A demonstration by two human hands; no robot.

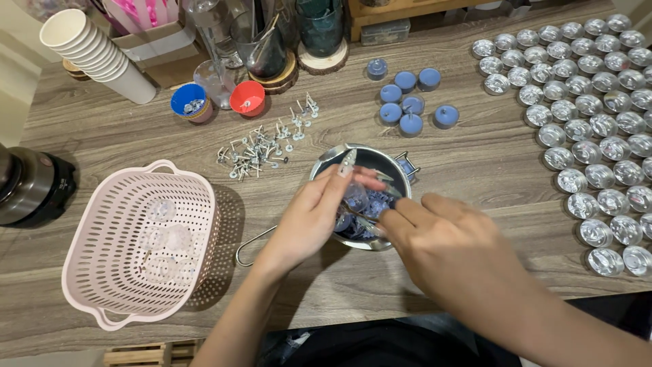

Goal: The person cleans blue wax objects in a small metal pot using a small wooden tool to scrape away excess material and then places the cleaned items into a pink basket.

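While our left hand [318, 207] pinches a clear cup [354, 198] over the pot [367, 158], our right hand [435, 234] grips something unclear inside.

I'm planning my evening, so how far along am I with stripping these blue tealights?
Done: clear empty cups lie in the pink basket and loose wicks sit on the table. In hand: both hands, left hand and right hand, work over the metal pot of blue wax. Left: seven blue tealights.

basket [109, 224] left of pot [326, 163], cups [598, 136] right
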